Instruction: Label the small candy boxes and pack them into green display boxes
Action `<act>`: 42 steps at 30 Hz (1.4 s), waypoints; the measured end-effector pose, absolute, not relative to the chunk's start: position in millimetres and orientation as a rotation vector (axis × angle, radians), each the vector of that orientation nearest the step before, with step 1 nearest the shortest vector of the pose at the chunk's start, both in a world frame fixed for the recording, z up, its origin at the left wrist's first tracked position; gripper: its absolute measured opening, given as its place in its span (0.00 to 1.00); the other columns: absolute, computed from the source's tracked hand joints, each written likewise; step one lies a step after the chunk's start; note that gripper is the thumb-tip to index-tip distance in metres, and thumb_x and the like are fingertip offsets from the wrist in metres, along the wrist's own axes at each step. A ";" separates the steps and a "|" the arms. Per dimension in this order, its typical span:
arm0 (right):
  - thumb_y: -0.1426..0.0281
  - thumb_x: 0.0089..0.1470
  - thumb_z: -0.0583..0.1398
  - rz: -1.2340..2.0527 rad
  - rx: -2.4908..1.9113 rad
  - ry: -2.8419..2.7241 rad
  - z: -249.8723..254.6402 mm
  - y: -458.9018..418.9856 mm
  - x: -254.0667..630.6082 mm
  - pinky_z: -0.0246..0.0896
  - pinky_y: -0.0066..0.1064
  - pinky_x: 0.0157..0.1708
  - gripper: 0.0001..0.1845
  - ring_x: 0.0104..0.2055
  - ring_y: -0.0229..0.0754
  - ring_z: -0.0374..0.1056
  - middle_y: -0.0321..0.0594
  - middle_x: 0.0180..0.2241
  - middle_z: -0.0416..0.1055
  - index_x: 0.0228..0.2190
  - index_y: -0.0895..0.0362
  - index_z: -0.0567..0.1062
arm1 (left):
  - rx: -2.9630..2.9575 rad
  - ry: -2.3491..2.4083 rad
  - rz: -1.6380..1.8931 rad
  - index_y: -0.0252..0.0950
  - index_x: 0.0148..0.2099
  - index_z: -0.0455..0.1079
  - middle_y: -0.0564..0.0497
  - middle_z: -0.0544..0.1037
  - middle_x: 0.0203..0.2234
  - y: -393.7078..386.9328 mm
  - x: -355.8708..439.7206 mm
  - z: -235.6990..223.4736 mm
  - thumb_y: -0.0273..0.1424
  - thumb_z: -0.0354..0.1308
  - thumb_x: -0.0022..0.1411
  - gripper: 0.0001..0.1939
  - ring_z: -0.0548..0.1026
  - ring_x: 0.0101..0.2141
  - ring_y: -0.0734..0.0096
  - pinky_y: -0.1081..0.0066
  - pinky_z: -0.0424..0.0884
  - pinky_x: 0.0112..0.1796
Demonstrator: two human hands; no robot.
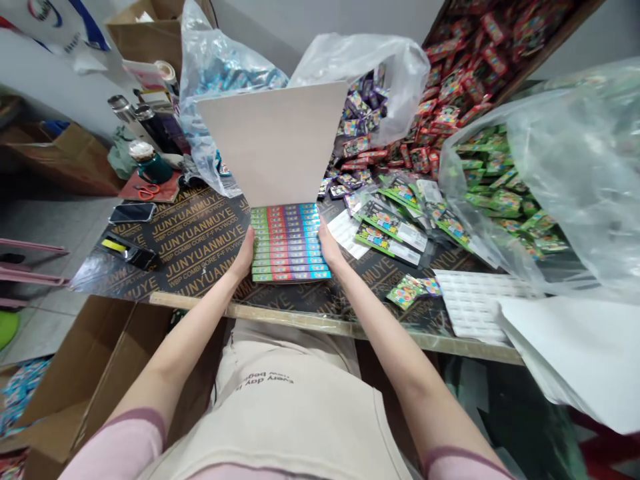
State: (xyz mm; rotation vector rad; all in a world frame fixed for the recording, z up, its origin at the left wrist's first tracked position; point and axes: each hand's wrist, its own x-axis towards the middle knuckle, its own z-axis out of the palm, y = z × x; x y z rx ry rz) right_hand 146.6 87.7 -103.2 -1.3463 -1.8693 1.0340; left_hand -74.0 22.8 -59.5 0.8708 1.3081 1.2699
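In the middle of the table stands a neat stack of thin, colourful packs (287, 243), banded in green, red, blue and purple. A plain white card panel (277, 147) rises from its far edge and leans back. My left hand (245, 255) presses against the stack's left side, while my right hand (330, 248) clasps the right side. Most of the fingers on both hands are hidden behind the stack. To the right of my right hand lie flat packs in clear sleeves (390, 230) and a few loose small packets (413, 291).
Plastic bags of purple packets (367, 100) and green packets (500, 193) stand behind and right, near a heap of red packets (465, 80). White sticker sheets (485, 303) lie at the right edge. A phone (133, 213), tape dispenser (127, 252) and scissors (148, 192) are left.
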 end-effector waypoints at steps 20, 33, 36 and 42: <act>0.54 0.52 0.61 0.672 -1.284 -1.990 -89.9 -38.4 194.4 0.57 0.32 0.27 0.19 0.26 0.40 0.60 0.37 0.24 0.64 0.22 0.55 0.69 | 2.206 1.820 0.374 0.47 0.70 0.39 0.43 0.18 0.67 -65.8 -100.6 -54.2 0.42 0.69 0.46 0.57 0.52 0.63 0.31 0.48 0.69 0.50; 0.57 0.57 0.57 -0.123 -1.314 -1.978 -93.5 -21.8 192.9 0.55 0.39 0.33 0.18 0.30 0.46 0.61 0.40 0.24 0.64 0.21 0.53 0.66 | 2.203 2.025 0.471 0.51 0.69 0.44 0.45 0.29 0.69 -60.0 -83.5 -66.7 0.46 0.59 0.58 0.42 0.77 0.45 0.46 0.58 0.76 0.39; 0.57 0.56 0.58 -0.164 -1.270 -1.994 -76.9 -18.0 197.7 0.55 0.38 0.34 0.17 0.31 0.46 0.61 0.40 0.24 0.64 0.22 0.54 0.67 | 2.207 2.047 0.497 0.49 0.69 0.45 0.45 0.32 0.69 -59.0 -82.1 -68.4 0.50 0.57 0.58 0.41 0.77 0.46 0.48 0.60 0.76 0.39; 0.60 0.55 0.60 -0.120 -1.186 -2.084 -66.6 -18.3 201.2 0.54 0.36 0.31 0.17 0.29 0.44 0.59 0.38 0.23 0.63 0.20 0.54 0.65 | 2.263 2.049 0.543 0.46 0.68 0.51 0.45 0.39 0.69 -60.0 -76.3 -87.7 0.52 0.52 0.60 0.37 0.68 0.56 0.47 0.59 0.72 0.48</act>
